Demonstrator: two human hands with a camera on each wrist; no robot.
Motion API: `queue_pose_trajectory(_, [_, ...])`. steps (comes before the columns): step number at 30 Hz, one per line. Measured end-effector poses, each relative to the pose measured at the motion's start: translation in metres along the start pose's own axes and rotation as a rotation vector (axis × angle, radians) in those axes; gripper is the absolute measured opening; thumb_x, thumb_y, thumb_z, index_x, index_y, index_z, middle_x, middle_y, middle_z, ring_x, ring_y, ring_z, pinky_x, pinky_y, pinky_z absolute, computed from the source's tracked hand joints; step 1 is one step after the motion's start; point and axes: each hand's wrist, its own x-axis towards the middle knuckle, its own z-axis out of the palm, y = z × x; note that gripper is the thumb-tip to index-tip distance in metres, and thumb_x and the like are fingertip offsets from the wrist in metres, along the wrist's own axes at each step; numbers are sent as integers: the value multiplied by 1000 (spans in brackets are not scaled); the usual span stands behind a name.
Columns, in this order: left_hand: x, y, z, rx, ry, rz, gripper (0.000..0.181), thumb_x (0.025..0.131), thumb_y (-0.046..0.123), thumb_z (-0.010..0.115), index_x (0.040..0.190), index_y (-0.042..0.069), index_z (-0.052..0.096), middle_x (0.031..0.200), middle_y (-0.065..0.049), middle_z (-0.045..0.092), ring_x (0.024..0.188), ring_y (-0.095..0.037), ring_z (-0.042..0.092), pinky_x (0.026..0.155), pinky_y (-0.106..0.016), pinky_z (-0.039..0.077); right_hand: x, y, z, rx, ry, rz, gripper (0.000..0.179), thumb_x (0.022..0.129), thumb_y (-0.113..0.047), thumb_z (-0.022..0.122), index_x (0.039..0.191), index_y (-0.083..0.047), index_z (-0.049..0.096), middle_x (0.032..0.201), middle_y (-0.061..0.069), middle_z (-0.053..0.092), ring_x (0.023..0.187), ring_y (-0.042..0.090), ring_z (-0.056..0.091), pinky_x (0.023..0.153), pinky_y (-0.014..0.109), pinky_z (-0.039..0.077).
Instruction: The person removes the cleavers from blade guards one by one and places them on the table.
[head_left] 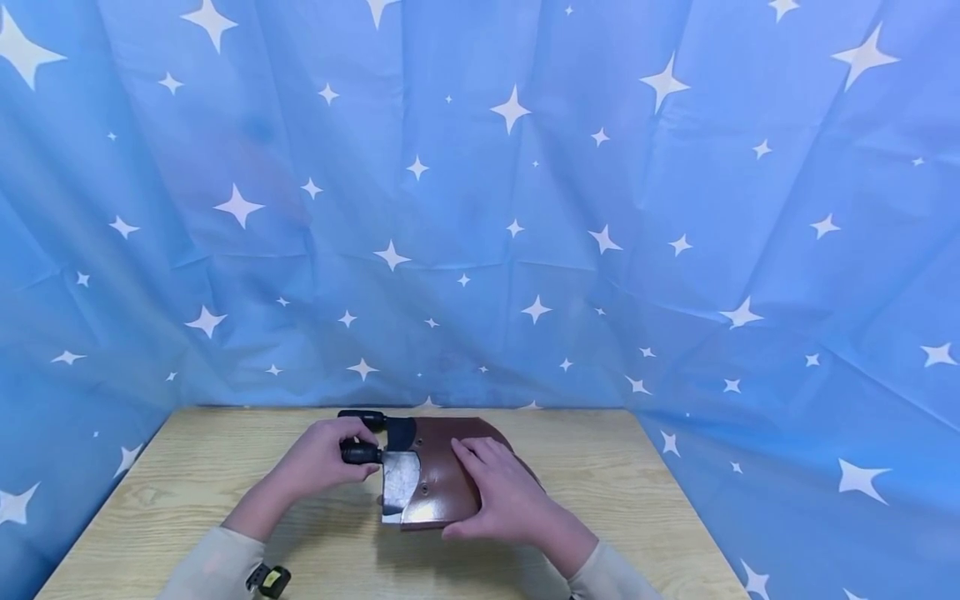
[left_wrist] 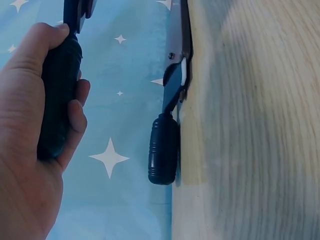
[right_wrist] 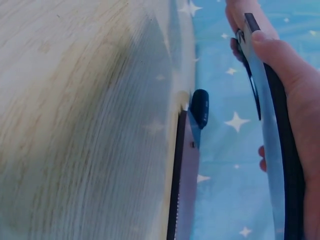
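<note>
Cleaver (head_left: 400,479): held above the table (head_left: 202,500), blade partly inside a brown sheath (head_left: 442,479).
Left hand (head_left: 326,458): fingers wrapped around the cleaver's black handle (head_left: 360,452).
Right hand (head_left: 510,496): thumb and fingers grasping the sheath, away from the handle.
Second cleaver (left_wrist: 164,150): lying on the table, farther back, in its own brown sheath, handle sticking out.
Curtain (head_left: 465,208): blue with white stars, behind the table.

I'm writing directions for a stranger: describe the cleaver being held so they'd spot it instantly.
Start at the wooden table before the starry blue backdrop. Towards its back, find the nearer cleaver, its wide blade partly inside a brown sheath. Unlike the farther cleaver, its black handle is in the left grip.
</note>
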Motion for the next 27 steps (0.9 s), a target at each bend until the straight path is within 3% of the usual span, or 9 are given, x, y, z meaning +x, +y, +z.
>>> queue_pose_trajectory(5, [2,4,-1,10,19,-10,32,80,25,100,103,31,78,108,12,76,100,-16,73,83,-35,62,0,0,-5,-4,13,-3,129,76,-83,84,172,-9,40,165,5,49,153,25,45,125,50,40])
queue_pose_trajectory(10, [1,4,-3,3,10,22,31,82,26,99,105,30,79,110,9,77,99,-16,73,81,-35,62,-3,3,-6,9,16,-16,129,78,-88,79,171,-9,40,164,4,50,152,25,46,124,49,41])
queue_pose_trajectory(17, [0,-4,-14,-13,38,-24,31,81,22,99,101,32,77,104,13,73,95,-11,70,81,-34,61,-9,17,-19,60,29,3,126,77,-81,86,171,-11,41,165,5,50,153,30,45,122,55,43])
queue_pose_trajectory(21, [5,-4,-19,-24,52,-11,29,83,23,97,103,31,78,105,13,73,95,-12,69,81,-36,60,-1,20,-29,70,20,-15,125,77,-78,87,173,-14,40,167,7,48,154,31,44,122,55,42])
queue_pose_trajectory(27, [4,-7,-16,7,33,20,30,81,22,98,101,32,77,103,16,73,93,-9,69,80,-35,60,-1,23,-24,69,-13,-17,123,78,-78,87,171,-10,42,166,9,49,153,33,44,121,58,43])
